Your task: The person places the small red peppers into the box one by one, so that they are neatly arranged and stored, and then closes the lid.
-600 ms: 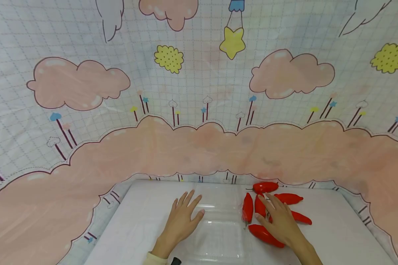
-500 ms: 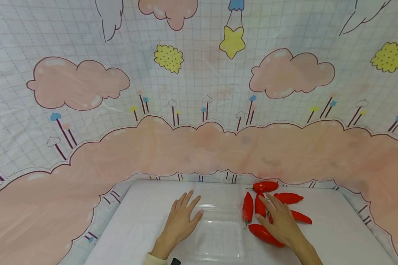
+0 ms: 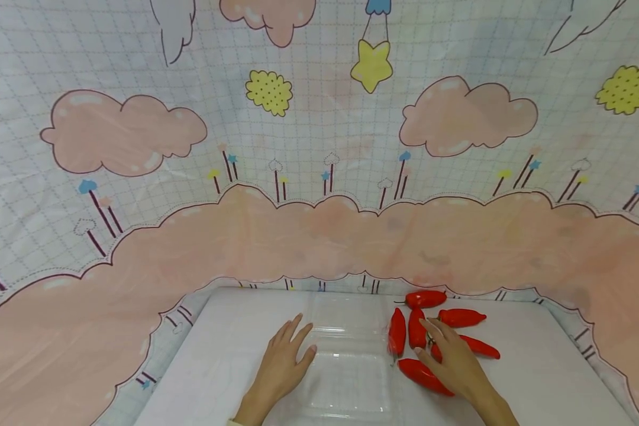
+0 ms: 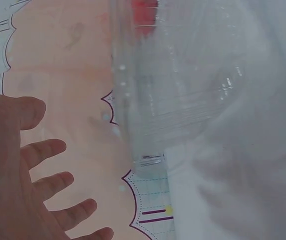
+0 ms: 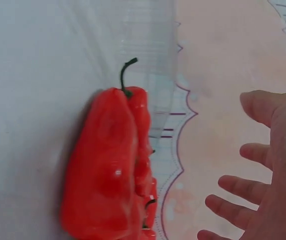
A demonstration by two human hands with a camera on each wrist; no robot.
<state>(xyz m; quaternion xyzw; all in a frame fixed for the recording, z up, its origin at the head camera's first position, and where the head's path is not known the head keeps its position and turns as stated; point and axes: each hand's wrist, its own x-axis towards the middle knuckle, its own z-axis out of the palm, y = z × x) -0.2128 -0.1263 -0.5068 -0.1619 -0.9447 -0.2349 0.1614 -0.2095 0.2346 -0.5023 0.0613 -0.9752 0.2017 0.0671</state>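
Observation:
A clear plastic clamshell box [image 3: 351,381] lies unfolded in the middle of the white table, its lid half toward the back. My left hand [image 3: 281,364] hovers by the box's left side, fingers spread and holding nothing; the left wrist view shows the same bare palm [image 4: 13,175]. Several red peppers lie to the right of the box, among them a front pepper [image 3: 425,377] and an upright one [image 3: 397,332] close to the box. Over this group is my right hand [image 3: 454,358], fingers loosely extended. It covers part of some peppers. In the right wrist view the fingers are apart from the large pepper [image 5: 103,170].
The white tabletop [image 3: 218,343] extends left of the box and right of the peppers. Behind it rises a patterned cloth [image 3: 319,236] with pink clouds. One pepper [image 3: 426,299] lies close to the table's back edge.
My left hand has drawn slightly back and to the left, away from the box's middle. The right hand has barely shifted over the peppers. Box and peppers stay in place.

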